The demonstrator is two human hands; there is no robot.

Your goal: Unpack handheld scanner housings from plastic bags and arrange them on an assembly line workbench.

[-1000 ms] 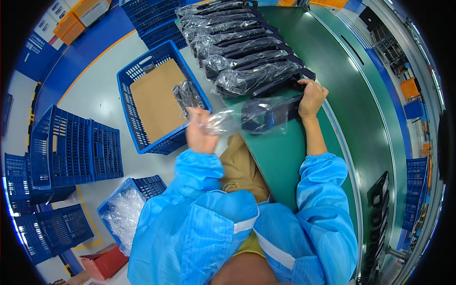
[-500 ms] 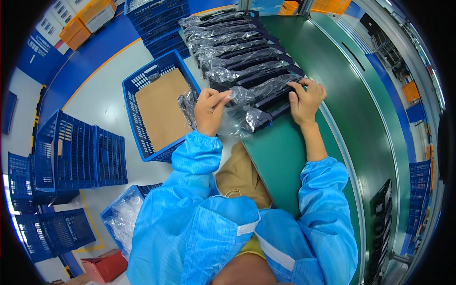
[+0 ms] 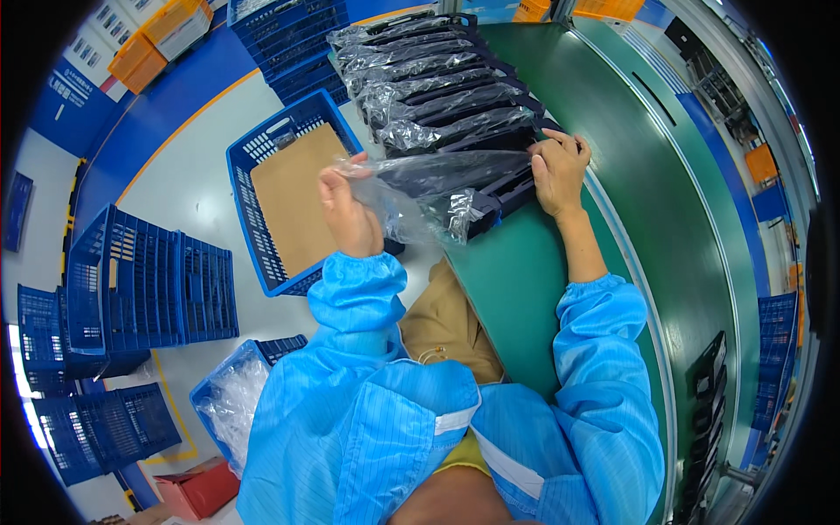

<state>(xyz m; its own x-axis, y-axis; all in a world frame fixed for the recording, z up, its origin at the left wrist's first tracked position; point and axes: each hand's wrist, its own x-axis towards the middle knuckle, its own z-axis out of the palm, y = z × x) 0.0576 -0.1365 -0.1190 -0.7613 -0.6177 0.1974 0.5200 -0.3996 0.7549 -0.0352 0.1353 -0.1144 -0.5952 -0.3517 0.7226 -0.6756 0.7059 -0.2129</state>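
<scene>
My left hand (image 3: 350,214) pinches the edge of a clear plastic bag (image 3: 394,206) and holds it stretched toward the left. The bag reaches rightward over a long black part (image 3: 503,199), the nearest one on the green table. At that part's right end my right hand (image 3: 563,175) is closed, thumb and fingers on the corner. Whether the fingers grip only the part or some film too is hard to see. Beyond my hands, several similar black parts (image 3: 446,96) lie side by side in a row, partly covered in crinkled clear film.
Left of the green table (image 3: 507,280) stands a blue crate (image 3: 254,232) with a cardboard sheet (image 3: 293,201) in it. Another crate of clear film (image 3: 234,398) is at lower left. Stacked blue crates (image 3: 144,284) stand further left. A green conveyor (image 3: 647,175) runs along the right.
My left hand has moved left, drawing the plastic bag out from the nearest black part. My right hand has stayed near the part's right end, shifting slightly.
</scene>
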